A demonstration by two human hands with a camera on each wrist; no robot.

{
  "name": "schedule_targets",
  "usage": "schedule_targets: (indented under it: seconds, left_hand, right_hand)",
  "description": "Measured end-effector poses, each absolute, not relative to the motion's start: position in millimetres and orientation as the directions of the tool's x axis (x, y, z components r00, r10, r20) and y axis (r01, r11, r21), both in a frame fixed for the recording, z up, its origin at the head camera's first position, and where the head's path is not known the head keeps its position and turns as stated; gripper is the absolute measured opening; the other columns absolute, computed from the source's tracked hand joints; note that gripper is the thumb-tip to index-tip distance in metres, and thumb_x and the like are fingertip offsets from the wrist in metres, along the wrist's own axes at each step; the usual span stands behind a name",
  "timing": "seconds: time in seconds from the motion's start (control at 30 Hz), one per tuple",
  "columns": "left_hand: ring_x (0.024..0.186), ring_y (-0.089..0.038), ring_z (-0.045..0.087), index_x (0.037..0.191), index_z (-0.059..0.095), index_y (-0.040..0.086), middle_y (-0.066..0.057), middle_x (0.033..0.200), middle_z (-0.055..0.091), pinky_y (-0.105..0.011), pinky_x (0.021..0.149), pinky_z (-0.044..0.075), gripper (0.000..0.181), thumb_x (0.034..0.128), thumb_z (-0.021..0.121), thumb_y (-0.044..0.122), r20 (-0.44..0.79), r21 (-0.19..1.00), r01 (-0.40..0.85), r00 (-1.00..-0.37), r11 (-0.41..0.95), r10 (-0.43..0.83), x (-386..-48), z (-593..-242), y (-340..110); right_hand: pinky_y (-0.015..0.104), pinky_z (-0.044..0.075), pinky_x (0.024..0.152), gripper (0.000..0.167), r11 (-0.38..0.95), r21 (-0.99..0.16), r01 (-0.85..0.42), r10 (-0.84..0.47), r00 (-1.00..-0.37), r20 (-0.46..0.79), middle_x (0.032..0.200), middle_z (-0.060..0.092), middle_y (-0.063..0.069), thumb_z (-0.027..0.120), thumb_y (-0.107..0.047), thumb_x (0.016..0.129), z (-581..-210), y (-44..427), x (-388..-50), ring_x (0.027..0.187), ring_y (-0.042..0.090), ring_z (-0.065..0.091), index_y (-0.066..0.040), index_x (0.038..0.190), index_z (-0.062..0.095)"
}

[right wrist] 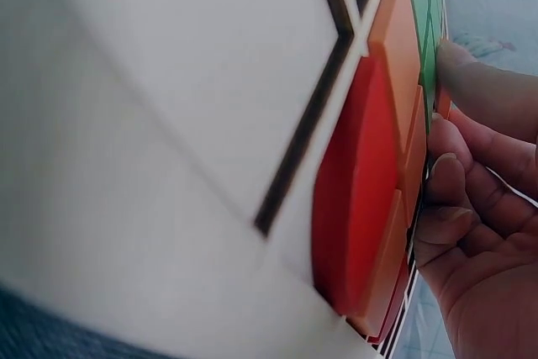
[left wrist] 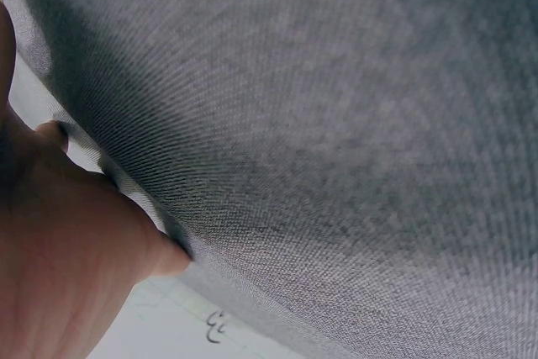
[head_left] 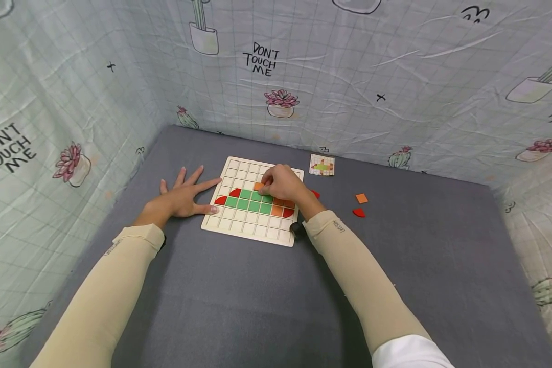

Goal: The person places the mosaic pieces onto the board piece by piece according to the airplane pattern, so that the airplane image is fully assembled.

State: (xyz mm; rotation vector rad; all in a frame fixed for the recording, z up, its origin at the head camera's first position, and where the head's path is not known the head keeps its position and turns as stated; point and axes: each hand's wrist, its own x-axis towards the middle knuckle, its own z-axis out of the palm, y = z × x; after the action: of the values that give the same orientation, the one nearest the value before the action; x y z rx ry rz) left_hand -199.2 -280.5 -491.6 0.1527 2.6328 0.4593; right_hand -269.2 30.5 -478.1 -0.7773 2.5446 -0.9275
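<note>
A pale wooden grid board (head_left: pixel 248 231) lies on the grey table. Green square tiles (head_left: pixel 242 204) fill a band across it, with red rounded tiles (head_left: pixel 221 201) at the left end and orange tiles (head_left: pixel 277 210) at the right. My right hand (head_left: pixel 282 183) reaches over the board and pinches an orange square tile (head_left: pixel 258 186) just above the green band; its fingers partly hide the tile. In the right wrist view a red rounded tile (right wrist: pixel 353 191) stands beside orange ones. My left hand (head_left: pixel 184 199) is spread on the table, thumb and index fingertips on the board's left edge.
Behind the board's right corner lies a small pattern card (head_left: pixel 322 165). Right of the board are a loose orange square (head_left: pixel 361 198) and a red rounded tile (head_left: pixel 359 212). Another red piece (head_left: pixel 315 194) shows partly behind my right wrist. Printed cloth (head_left: pixel 280 76) hangs around the table.
</note>
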Motion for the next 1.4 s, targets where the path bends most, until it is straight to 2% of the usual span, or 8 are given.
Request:
schedule_targets:
  seconds: [0.3, 0.43, 0.57, 0.73, 0.87, 1.0, 1.17, 1.4]
  left_hand:
    - [0.16, -0.046, -0.024, 0.162, 0.016, 0.057, 0.001, 0.177, -0.017, -0.088, 0.11, -0.014, 0.105, 0.0744, 0.062, 0.091, -0.422, 0.354, 0.024, -0.888, 0.935, 0.182, -198, -489, -277]
    - [0.16, -0.046, -0.025, 0.162, 0.015, 0.058, 0.001, 0.177, -0.018, -0.088, 0.109, -0.014, 0.106, 0.0733, 0.06, 0.093, -0.422, 0.349, 0.021, -0.889, 0.937, 0.177, -199, -491, -279]
    - [0.16, -0.046, -0.025, 0.162, 0.014, 0.058, 0.0, 0.177, -0.017, -0.088, 0.11, -0.014, 0.111, 0.0681, 0.055, 0.1, -0.42, 0.332, 0.02, -0.892, 0.943, 0.166, -202, -495, -282]
    - [0.159, -0.046, -0.026, 0.161, 0.013, 0.06, -0.001, 0.177, -0.017, -0.087, 0.109, -0.018, 0.116, 0.0616, 0.053, 0.104, -0.42, 0.343, 0.024, -0.89, 0.939, 0.176, -202, -495, -283]
    - [0.16, -0.047, -0.024, 0.162, 0.014, 0.058, -0.002, 0.178, -0.016, -0.087, 0.11, -0.015, 0.111, 0.0673, 0.056, 0.1, -0.423, 0.347, 0.019, -0.889, 0.938, 0.174, -200, -493, -280]
    - [0.159, -0.048, -0.024, 0.162, 0.015, 0.057, -0.002, 0.178, -0.017, -0.088, 0.11, -0.014, 0.106, 0.0732, 0.06, 0.094, -0.422, 0.354, 0.023, -0.888, 0.935, 0.182, -196, -488, -276]
    - [0.159, -0.049, -0.024, 0.162, 0.015, 0.057, -0.003, 0.177, -0.017, -0.088, 0.109, -0.014, 0.105, 0.075, 0.06, 0.093, -0.42, 0.366, 0.029, -0.887, 0.93, 0.192, -194, -484, -274]
    - [0.159, -0.049, -0.024, 0.163, 0.016, 0.054, -0.005, 0.178, -0.016, -0.088, 0.109, -0.015, 0.104, 0.077, 0.062, 0.089, -0.423, 0.356, 0.023, -0.887, 0.934, 0.183, -193, -481, -274]
  right_hand:
    - [0.03, 0.051, 0.079, 0.02, 0.647, -0.656, -0.388, -0.586, -0.804, -0.103, 0.088, 0.074, 0.006, 0.084, -0.02, 0.089, -475, 32, -268, 0.081, 0.017, 0.062, -0.005, 0.101, 0.08]
    - [0.032, 0.053, 0.08, 0.02, 0.632, -0.668, -0.393, -0.589, -0.804, -0.084, 0.091, 0.075, 0.008, 0.081, -0.018, 0.092, -472, 34, -267, 0.084, 0.019, 0.064, -0.003, 0.105, 0.08]
    - [0.034, 0.056, 0.08, 0.019, 0.607, -0.68, -0.411, -0.592, -0.805, -0.042, 0.096, 0.078, 0.012, 0.078, -0.012, 0.093, -468, 40, -268, 0.086, 0.022, 0.068, -0.001, 0.109, 0.08]
    - [0.031, 0.053, 0.074, 0.017, 0.595, -0.691, -0.41, -0.59, -0.807, -0.03, 0.093, 0.076, 0.013, 0.073, -0.009, 0.096, -466, 45, -269, 0.08, 0.021, 0.065, 0.0, 0.11, 0.079]
    - [0.03, 0.047, 0.069, 0.022, 0.599, -0.694, -0.4, -0.604, -0.794, -0.063, 0.09, 0.072, 0.01, 0.071, -0.011, 0.098, -470, 44, -270, 0.074, 0.019, 0.058, -0.004, 0.118, 0.078]
    - [0.03, 0.047, 0.073, 0.026, 0.6, -0.684, -0.415, -0.628, -0.774, -0.081, 0.089, 0.072, 0.009, 0.074, -0.015, 0.098, -475, 37, -269, 0.076, 0.018, 0.059, -0.008, 0.122, 0.077]
    - [0.031, 0.048, 0.076, 0.025, 0.624, -0.665, -0.41, -0.625, -0.772, -0.112, 0.087, 0.072, 0.009, 0.075, -0.015, 0.097, -475, 29, -268, 0.078, 0.02, 0.061, -0.012, 0.122, 0.079]
    - [0.028, 0.044, 0.068, 0.024, 0.613, -0.679, -0.404, -0.616, -0.783, -0.091, 0.082, 0.071, 0.007, 0.076, -0.015, 0.097, -474, 29, -268, 0.074, 0.018, 0.057, -0.013, 0.12, 0.08]
